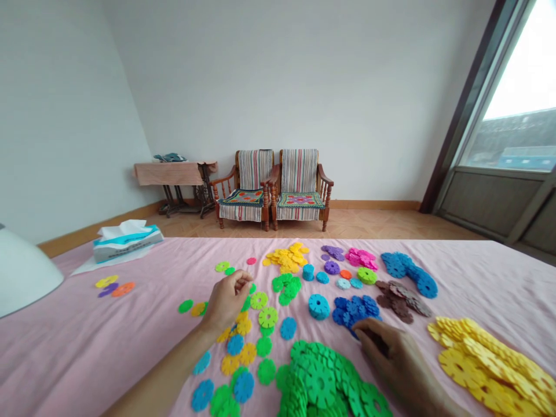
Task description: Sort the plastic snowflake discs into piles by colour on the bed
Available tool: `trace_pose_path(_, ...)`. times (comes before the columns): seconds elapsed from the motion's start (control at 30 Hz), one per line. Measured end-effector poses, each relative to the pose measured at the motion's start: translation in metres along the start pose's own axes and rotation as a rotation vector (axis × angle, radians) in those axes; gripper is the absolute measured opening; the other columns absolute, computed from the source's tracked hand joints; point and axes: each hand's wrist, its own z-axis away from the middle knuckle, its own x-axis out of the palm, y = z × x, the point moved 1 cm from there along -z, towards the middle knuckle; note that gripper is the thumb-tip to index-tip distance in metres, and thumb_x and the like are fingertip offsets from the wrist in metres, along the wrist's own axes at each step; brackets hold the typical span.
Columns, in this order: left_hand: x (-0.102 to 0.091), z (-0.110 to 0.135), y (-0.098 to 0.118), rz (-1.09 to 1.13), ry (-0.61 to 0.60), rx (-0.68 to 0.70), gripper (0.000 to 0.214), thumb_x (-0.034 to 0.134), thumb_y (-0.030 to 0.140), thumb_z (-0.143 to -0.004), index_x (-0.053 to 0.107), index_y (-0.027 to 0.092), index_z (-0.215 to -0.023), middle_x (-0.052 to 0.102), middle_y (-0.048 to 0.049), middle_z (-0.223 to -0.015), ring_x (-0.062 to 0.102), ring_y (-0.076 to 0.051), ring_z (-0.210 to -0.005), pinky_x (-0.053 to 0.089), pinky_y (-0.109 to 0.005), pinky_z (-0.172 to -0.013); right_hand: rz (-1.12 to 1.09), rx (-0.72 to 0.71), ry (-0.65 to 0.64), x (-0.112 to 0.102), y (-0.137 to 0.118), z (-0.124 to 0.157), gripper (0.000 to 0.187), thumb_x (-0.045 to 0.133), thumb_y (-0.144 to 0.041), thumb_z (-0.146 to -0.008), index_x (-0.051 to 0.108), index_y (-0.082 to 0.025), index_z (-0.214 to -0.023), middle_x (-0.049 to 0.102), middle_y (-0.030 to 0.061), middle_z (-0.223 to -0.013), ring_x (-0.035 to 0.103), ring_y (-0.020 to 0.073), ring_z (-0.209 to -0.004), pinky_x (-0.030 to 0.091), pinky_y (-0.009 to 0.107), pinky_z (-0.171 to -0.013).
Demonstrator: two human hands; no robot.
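Note:
My left hand (228, 298) hovers over the loose green and yellow notched plastic discs, its thumb and fingers pinched together. Whatever they hold, if anything, is hidden. My right hand (393, 350) is closed at the near edge of a pile of dark blue notched discs (356, 308); a dark blue disc (355, 332) shows at its fingertips. Close by its wrist lies a big heap of green discs (321, 379). A light blue stack (318, 306) stands left of the dark blue pile, and brown discs (402, 300) lie behind the right hand.
Large yellow discs (486, 365) spread along the right. Farther back are yellow (286, 256), pink (361, 258) and blue (408, 272) piles. A tissue box (128, 242) sits at the back left, near a white rounded object (26, 272). Two armchairs (299, 174) stand beyond the pink-covered table (147, 324).

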Motion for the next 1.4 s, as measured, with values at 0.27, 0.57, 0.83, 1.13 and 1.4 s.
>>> trace_pose_path(0.27, 0.001, 0.002, -0.021, -0.171, 0.046, 0.084, 0.017, 0.048, 0.029, -0.078, 0.064, 0.022, -0.080, 0.071, -0.0009, -0.078, 0.066, -0.017, -0.074, 0.049, -0.026, -0.069, 0.076, -0.213, -0.159, 0.012, -0.036, -0.018, 0.020, 0.046, -0.022, -0.087, 0.065, -0.020, -0.084, 0.064, 0.0029, -0.077, 0.058, 0.0143, -0.066, 0.043, 0.025, -0.061)
trace_pose_path(0.57, -0.007, -0.003, -0.027, -0.148, 0.212, 0.031, 0.023, 0.047, 0.036, -0.079, 0.064, 0.021, -0.079, 0.071, -0.0005, -0.077, 0.067, -0.018, -0.073, 0.049, -0.026, -0.070, 0.353, -0.299, -0.459, 0.039, -0.098, -0.054, 0.015, 0.061, -0.021, -0.079, 0.069, -0.016, -0.090, 0.066, 0.0093, -0.095, 0.062, 0.0205, -0.094, 0.045, 0.026, -0.081)
trace_pose_path(0.83, -0.014, -0.008, -0.035, -0.102, 0.340, -0.024, 0.025, 0.048, 0.040, -0.078, 0.064, 0.021, -0.078, 0.072, -0.0005, -0.077, 0.067, -0.018, -0.072, 0.050, -0.025, -0.071, 0.487, -0.267, -0.522, 0.053, -0.108, -0.067, 0.019, 0.063, -0.014, -0.071, 0.070, -0.009, -0.087, 0.067, 0.0184, -0.093, 0.065, 0.0298, -0.088, 0.049, 0.034, -0.072)
trace_pose_path(1.13, -0.015, -0.006, -0.034, -0.108, 0.321, -0.045, 0.024, 0.049, 0.041, -0.077, 0.063, 0.021, -0.075, 0.072, -0.0004, -0.074, 0.067, -0.019, -0.072, 0.050, -0.025, -0.069, 0.326, -0.247, -0.455, 0.054, -0.102, -0.064, 0.021, 0.059, -0.006, -0.067, 0.067, -0.015, -0.084, 0.069, 0.0096, -0.090, 0.064, 0.0192, -0.080, 0.043, 0.024, -0.064)
trace_pose_path(1.4, -0.014, -0.006, -0.032, -0.097, 0.311, -0.068, 0.025, 0.049, 0.040, -0.077, 0.064, 0.021, -0.076, 0.072, -0.0009, -0.075, 0.067, -0.019, -0.073, 0.050, -0.025, -0.068, 0.086, -0.045, -0.226, 0.015, -0.055, -0.104, 0.011, 0.057, -0.016, -0.075, 0.068, -0.016, -0.073, 0.067, -0.0002, -0.066, 0.059, 0.0106, -0.063, 0.040, 0.019, -0.055)
